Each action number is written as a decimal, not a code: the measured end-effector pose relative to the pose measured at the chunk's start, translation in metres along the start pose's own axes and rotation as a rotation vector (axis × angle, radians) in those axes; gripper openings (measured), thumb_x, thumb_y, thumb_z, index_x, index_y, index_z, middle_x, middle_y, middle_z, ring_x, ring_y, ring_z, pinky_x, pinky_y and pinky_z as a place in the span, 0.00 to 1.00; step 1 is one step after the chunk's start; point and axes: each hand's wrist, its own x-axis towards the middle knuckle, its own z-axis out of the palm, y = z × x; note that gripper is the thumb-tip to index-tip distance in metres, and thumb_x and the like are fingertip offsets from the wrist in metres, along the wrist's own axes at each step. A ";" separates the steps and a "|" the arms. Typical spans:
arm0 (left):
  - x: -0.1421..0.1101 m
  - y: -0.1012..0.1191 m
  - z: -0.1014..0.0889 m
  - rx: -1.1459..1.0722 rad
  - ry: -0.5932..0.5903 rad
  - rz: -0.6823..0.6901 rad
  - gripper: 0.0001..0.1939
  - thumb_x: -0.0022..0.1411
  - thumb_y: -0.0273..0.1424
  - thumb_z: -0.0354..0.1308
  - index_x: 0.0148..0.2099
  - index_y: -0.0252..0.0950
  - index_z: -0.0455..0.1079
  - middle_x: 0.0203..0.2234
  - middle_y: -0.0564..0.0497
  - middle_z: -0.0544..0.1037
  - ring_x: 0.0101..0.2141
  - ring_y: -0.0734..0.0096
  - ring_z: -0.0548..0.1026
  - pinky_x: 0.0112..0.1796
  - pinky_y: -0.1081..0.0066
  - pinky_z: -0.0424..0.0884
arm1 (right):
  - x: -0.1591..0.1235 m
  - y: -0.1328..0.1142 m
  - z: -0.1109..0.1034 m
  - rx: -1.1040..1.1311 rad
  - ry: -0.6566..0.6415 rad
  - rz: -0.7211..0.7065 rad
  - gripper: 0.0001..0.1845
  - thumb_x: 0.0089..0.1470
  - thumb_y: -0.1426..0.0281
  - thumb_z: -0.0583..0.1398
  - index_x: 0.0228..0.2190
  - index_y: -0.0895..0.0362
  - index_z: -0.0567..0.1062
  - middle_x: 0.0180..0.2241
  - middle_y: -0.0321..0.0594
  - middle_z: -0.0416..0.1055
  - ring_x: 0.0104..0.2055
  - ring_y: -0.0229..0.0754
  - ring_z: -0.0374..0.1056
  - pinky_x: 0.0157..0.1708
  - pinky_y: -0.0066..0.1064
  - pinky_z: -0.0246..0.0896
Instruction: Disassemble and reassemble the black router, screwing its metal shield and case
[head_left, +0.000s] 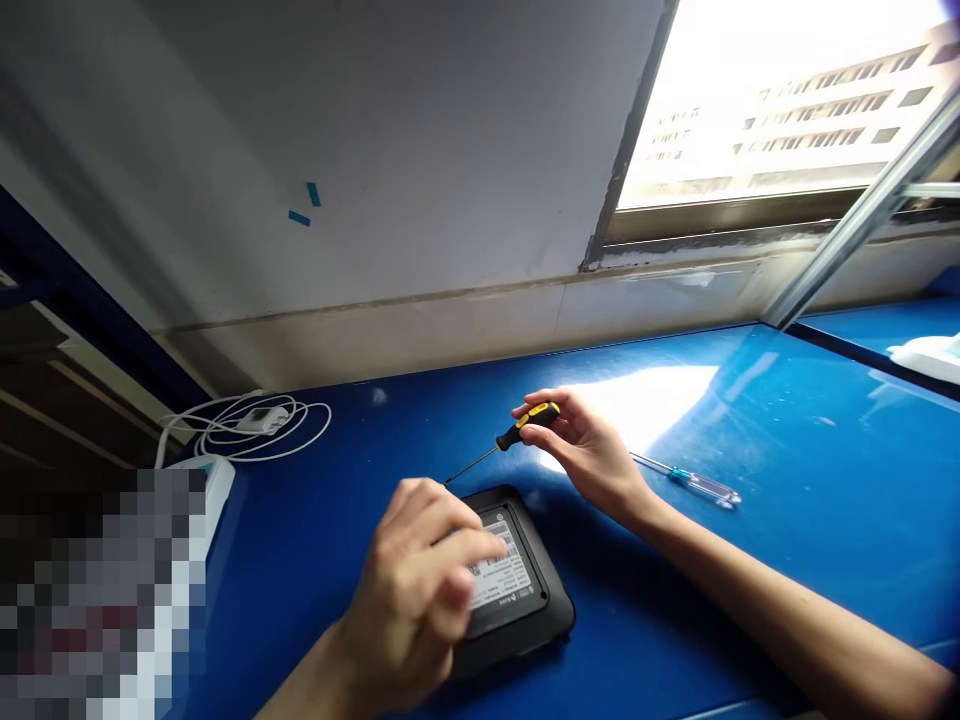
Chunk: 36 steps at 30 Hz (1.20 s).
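Note:
My right hand (pixel 589 455) holds a black-and-yellow screwdriver (pixel 540 415) by its handle between thumb and fingers. The thin shaft slants down to the left, its tip just beyond the knuckles of my left hand. Below it lies a flat black device (pixel 551 570) with rounded corners and a printed label (pixel 506 580) on its upper face. Over the device's left part is my left hand (pixel 412 580), index finger stretched across the label and thumb apart from it; I see nothing held there. Whether the fingertip touches the label is unclear. The hand hides the device's left side.
A second screwdriver with a clear blue handle (pixel 705 487) lies right of my right wrist on the blue table (pixel 300 550). At the back left lie a coiled white cable (pixel 319 435) and a white adapter (pixel 262 420). A wall and a window (pixel 750 120) stand behind; a metal post (pixel 862 220) rises at right.

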 end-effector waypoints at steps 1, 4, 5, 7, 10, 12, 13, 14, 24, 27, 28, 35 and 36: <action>0.001 -0.003 -0.005 -0.009 0.017 -0.076 0.32 0.76 0.46 0.33 0.41 0.41 0.79 0.33 0.47 0.78 0.37 0.60 0.72 0.45 0.54 0.66 | 0.000 -0.001 0.000 0.003 0.006 0.003 0.19 0.54 0.60 0.69 0.44 0.52 0.72 0.42 0.40 0.78 0.41 0.42 0.77 0.45 0.39 0.73; 0.004 -0.012 -0.019 -0.034 0.186 -0.229 0.34 0.76 0.44 0.32 0.38 0.42 0.80 0.33 0.48 0.77 0.38 0.58 0.72 0.41 0.57 0.68 | -0.002 -0.006 -0.001 0.051 0.003 0.030 0.20 0.54 0.59 0.69 0.45 0.52 0.73 0.42 0.41 0.78 0.40 0.43 0.77 0.44 0.41 0.73; 0.005 -0.014 -0.021 -0.036 0.225 -0.255 0.34 0.76 0.43 0.32 0.36 0.42 0.80 0.32 0.48 0.76 0.38 0.59 0.71 0.40 0.58 0.68 | -0.003 -0.008 -0.001 0.073 -0.013 0.049 0.20 0.54 0.59 0.68 0.46 0.52 0.73 0.42 0.41 0.78 0.40 0.43 0.77 0.44 0.41 0.73; 0.006 -0.017 -0.025 -0.028 0.265 -0.271 0.35 0.75 0.41 0.32 0.32 0.42 0.81 0.30 0.48 0.73 0.36 0.60 0.70 0.37 0.59 0.67 | -0.005 -0.011 -0.001 0.112 -0.064 0.096 0.20 0.55 0.58 0.68 0.47 0.51 0.73 0.43 0.41 0.78 0.40 0.43 0.77 0.43 0.40 0.73; 0.007 -0.017 -0.026 -0.043 0.221 -0.226 0.36 0.75 0.42 0.35 0.27 0.41 0.80 0.28 0.48 0.71 0.33 0.61 0.68 0.35 0.60 0.67 | -0.009 -0.012 0.000 0.157 -0.157 0.144 0.20 0.56 0.59 0.67 0.48 0.51 0.73 0.43 0.41 0.78 0.40 0.42 0.77 0.42 0.38 0.72; 0.007 -0.015 -0.028 -0.059 0.132 -0.182 0.36 0.75 0.44 0.36 0.25 0.41 0.80 0.27 0.48 0.70 0.34 0.62 0.68 0.37 0.59 0.68 | -0.010 -0.012 0.001 0.180 -0.214 0.153 0.19 0.56 0.60 0.68 0.47 0.51 0.74 0.42 0.40 0.78 0.40 0.41 0.76 0.41 0.36 0.72; 0.007 -0.013 -0.029 -0.064 0.080 -0.171 0.37 0.75 0.45 0.37 0.25 0.41 0.80 0.26 0.48 0.70 0.34 0.61 0.68 0.38 0.59 0.69 | -0.011 -0.012 0.001 0.188 -0.239 0.157 0.19 0.56 0.61 0.68 0.47 0.51 0.75 0.42 0.40 0.78 0.40 0.40 0.76 0.41 0.35 0.72; 0.008 -0.011 -0.030 -0.070 0.029 -0.163 0.37 0.75 0.45 0.37 0.24 0.41 0.80 0.26 0.48 0.70 0.35 0.61 0.68 0.39 0.59 0.69 | -0.011 -0.012 0.002 0.193 -0.260 0.160 0.19 0.56 0.61 0.68 0.47 0.51 0.75 0.42 0.40 0.78 0.40 0.40 0.75 0.40 0.35 0.72; 0.016 -0.008 -0.037 -0.134 -0.325 -0.177 0.31 0.73 0.39 0.41 0.24 0.39 0.78 0.25 0.50 0.69 0.33 0.65 0.67 0.37 0.64 0.66 | -0.011 -0.014 0.000 0.206 -0.342 0.188 0.18 0.57 0.63 0.68 0.48 0.52 0.74 0.41 0.39 0.78 0.42 0.39 0.74 0.39 0.31 0.72; 0.014 -0.010 -0.037 -0.155 -0.332 -0.176 0.30 0.71 0.36 0.41 0.23 0.38 0.78 0.25 0.51 0.69 0.33 0.67 0.66 0.38 0.65 0.64 | -0.011 -0.013 0.001 0.195 -0.364 0.193 0.18 0.57 0.63 0.68 0.48 0.52 0.74 0.42 0.39 0.78 0.42 0.38 0.74 0.39 0.30 0.71; 0.014 -0.010 -0.037 -0.164 -0.334 -0.177 0.29 0.71 0.35 0.41 0.24 0.38 0.78 0.25 0.51 0.69 0.34 0.67 0.66 0.38 0.66 0.64 | -0.011 -0.013 0.001 0.192 -0.368 0.193 0.18 0.57 0.63 0.68 0.48 0.52 0.74 0.42 0.39 0.78 0.42 0.38 0.74 0.39 0.31 0.71; 0.014 -0.011 -0.038 -0.189 -0.350 -0.168 0.27 0.69 0.31 0.42 0.24 0.36 0.77 0.25 0.51 0.68 0.34 0.69 0.65 0.38 0.67 0.62 | -0.011 -0.013 0.001 0.171 -0.375 0.189 0.19 0.57 0.62 0.67 0.48 0.52 0.73 0.42 0.39 0.78 0.41 0.38 0.73 0.39 0.32 0.71; 0.014 -0.010 -0.038 -0.195 -0.348 -0.169 0.27 0.69 0.32 0.42 0.24 0.36 0.78 0.25 0.51 0.68 0.33 0.69 0.65 0.38 0.67 0.62 | -0.011 -0.013 0.001 0.171 -0.375 0.189 0.19 0.57 0.62 0.67 0.48 0.52 0.73 0.42 0.39 0.78 0.41 0.38 0.73 0.39 0.32 0.71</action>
